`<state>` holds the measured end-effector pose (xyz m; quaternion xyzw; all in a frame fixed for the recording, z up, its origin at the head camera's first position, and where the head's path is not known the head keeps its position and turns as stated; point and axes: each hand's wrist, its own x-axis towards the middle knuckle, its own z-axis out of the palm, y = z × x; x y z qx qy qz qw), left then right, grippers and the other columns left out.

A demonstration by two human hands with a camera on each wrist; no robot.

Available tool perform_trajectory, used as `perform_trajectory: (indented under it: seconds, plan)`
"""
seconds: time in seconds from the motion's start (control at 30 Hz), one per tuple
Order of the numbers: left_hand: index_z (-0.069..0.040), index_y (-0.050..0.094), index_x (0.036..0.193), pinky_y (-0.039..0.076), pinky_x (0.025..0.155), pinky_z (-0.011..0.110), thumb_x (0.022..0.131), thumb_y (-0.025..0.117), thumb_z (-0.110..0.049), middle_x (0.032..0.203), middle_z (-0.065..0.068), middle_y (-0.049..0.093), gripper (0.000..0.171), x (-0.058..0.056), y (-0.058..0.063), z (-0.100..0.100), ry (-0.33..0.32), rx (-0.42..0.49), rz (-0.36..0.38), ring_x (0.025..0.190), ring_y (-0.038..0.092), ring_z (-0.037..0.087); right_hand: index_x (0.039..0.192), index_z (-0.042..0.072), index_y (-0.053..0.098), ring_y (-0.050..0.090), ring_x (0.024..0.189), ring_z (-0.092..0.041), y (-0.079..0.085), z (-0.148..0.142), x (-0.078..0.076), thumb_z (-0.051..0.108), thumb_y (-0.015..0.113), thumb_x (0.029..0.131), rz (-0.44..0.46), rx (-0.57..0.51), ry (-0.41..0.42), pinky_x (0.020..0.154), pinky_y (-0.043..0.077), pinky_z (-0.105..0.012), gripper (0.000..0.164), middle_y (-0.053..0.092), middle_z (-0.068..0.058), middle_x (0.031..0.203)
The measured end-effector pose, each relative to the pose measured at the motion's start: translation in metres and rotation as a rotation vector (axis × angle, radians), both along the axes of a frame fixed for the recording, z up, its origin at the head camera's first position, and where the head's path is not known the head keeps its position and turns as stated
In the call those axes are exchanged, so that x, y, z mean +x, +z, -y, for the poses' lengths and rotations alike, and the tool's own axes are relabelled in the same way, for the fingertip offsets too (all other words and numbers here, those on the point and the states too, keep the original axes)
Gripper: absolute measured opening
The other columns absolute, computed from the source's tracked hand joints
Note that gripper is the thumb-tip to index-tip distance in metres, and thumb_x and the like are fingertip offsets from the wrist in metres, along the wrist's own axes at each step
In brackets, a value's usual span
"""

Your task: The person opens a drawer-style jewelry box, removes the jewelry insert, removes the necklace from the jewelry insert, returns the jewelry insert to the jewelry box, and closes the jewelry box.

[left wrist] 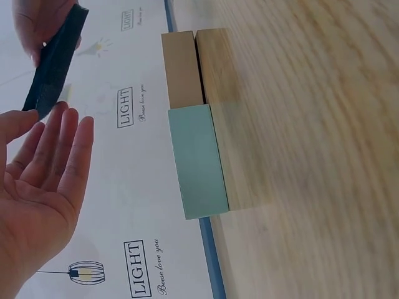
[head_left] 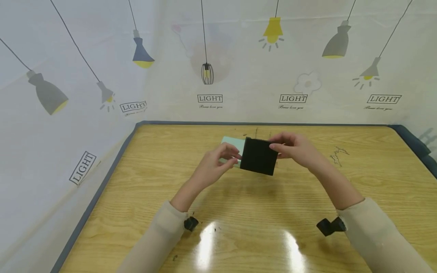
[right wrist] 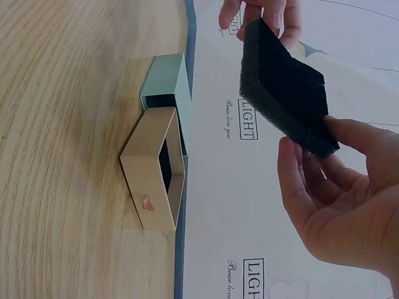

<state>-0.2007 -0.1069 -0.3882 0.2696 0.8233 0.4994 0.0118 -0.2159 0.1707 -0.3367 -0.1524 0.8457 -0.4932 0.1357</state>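
A thin square black foam pad (head_left: 259,156) is held up over the table, its spongy edge showing in the right wrist view. My right hand (head_left: 295,149) pinches its upper right corner, thumb on the near face and fingers behind. Beside the pad's left edge is my left hand (head_left: 215,163), its fingers extended and the fingertips at or very near that edge. Behind the pad stands a mint green box sleeve (left wrist: 198,162), partly hidden in the head view. Adjoining it is a tan box drawer (right wrist: 146,162) with an open top, a dark inside and a small pink ribbon tab (right wrist: 148,202).
The boxes stand on a wood-grain table (head_left: 153,182) near its far edge, which has a blue-grey border (head_left: 170,123). A pale curtain (head_left: 239,45) printed with lamps hangs behind and to the left. Dark marks (head_left: 339,155) show on the tabletop at right.
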Motion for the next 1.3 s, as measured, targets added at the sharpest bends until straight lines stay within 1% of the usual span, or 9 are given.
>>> perform_trajectory:
  seconds: [0.1,0.2,0.33,0.43,0.57,0.73,1.1,1.17,1.3]
  plan:
    - [-0.007,0.059,0.121,0.061,0.086,0.027,0.101,0.058,-0.012,0.116,0.009,0.071,0.020,-0.001,0.001,0.000,0.013,-0.017,-0.018,0.107,0.070,0.023,0.134,-0.001,0.054,0.061,0.097,0.003,-0.001,-0.003,-0.004,0.025,0.056,0.102,0.020,-0.021,-0.017,0.087,0.059,-0.023,0.040,0.056,-0.017,0.132]
    - [-0.007,0.059,0.120,0.060,0.089,0.027,0.101,0.058,-0.011,0.117,0.010,0.070,0.019,-0.002,0.002,-0.001,0.019,-0.018,-0.012,0.110,0.069,0.023,0.135,-0.002,0.052,0.059,0.099,0.006,-0.001,-0.005,-0.008,0.025,0.056,0.103,0.038,-0.040,-0.035,0.088,0.059,-0.023,0.042,0.056,-0.013,0.131]
    - [-0.006,0.059,0.119,0.059,0.093,0.029,0.101,0.058,-0.010,0.119,0.014,0.069,0.019,-0.004,0.002,-0.001,0.018,-0.022,0.005,0.113,0.067,0.026,0.135,-0.003,0.051,0.058,0.099,0.006,-0.004,-0.009,-0.013,0.024,0.055,0.103,0.047,-0.054,-0.054,0.088,0.059,-0.023,0.042,0.058,-0.001,0.121]
    - [-0.006,0.059,0.119,0.057,0.098,0.034,0.101,0.058,-0.010,0.119,0.013,0.069,0.019,-0.007,0.001,-0.002,0.025,-0.049,0.004,0.114,0.066,0.026,0.134,-0.004,0.051,0.059,0.097,0.004,-0.006,-0.012,-0.016,0.023,0.056,0.103,0.057,-0.069,-0.070,0.086,0.059,-0.021,0.042,0.058,0.008,0.112]
    - [-0.009,0.060,0.119,0.053,0.106,0.039,0.099,0.061,-0.012,0.121,0.008,0.069,0.020,-0.010,0.001,-0.003,0.047,-0.127,-0.022,0.117,0.065,0.023,0.134,-0.005,0.050,0.061,0.093,0.003,-0.009,-0.013,-0.020,0.022,0.056,0.102,0.076,-0.089,-0.094,0.083,0.059,-0.018,0.042,0.059,0.012,0.105]
    - [-0.012,0.061,0.125,0.048,0.110,0.038,0.098,0.063,-0.016,0.127,0.006,0.068,0.027,-0.015,-0.001,-0.004,0.073,-0.241,-0.055,0.123,0.062,0.022,0.134,-0.006,0.049,0.063,0.090,0.003,-0.013,-0.014,-0.025,0.020,0.056,0.103,0.093,-0.102,-0.113,0.085,0.060,-0.021,0.042,0.059,0.011,0.104]
    - [-0.016,0.057,0.135,0.048,0.110,0.040,0.098,0.065,-0.025,0.139,0.003,0.061,0.040,-0.030,-0.011,-0.010,0.115,-0.448,0.017,0.131,0.056,0.023,0.133,-0.010,0.048,0.064,0.087,0.003,-0.026,-0.015,-0.035,0.017,0.057,0.102,0.103,-0.146,-0.160,0.082,0.060,-0.019,0.042,0.060,0.012,0.099]
    - [-0.016,0.056,0.136,0.048,0.110,0.040,0.097,0.066,-0.024,0.140,0.003,0.060,0.041,-0.034,-0.012,-0.012,0.119,-0.496,0.014,0.131,0.055,0.023,0.133,-0.010,0.048,0.064,0.086,0.002,-0.030,-0.014,-0.037,0.016,0.058,0.101,0.105,-0.163,-0.165,0.079,0.060,-0.017,0.042,0.061,0.012,0.097]
    - [-0.015,0.056,0.137,0.047,0.111,0.039,0.096,0.067,-0.023,0.141,0.002,0.060,0.042,-0.040,-0.017,-0.017,0.125,-0.593,-0.016,0.132,0.055,0.022,0.131,-0.012,0.049,0.064,0.085,0.001,-0.041,-0.015,-0.043,0.014,0.058,0.101,0.101,-0.168,-0.167,0.081,0.061,-0.021,0.041,0.061,0.011,0.095]
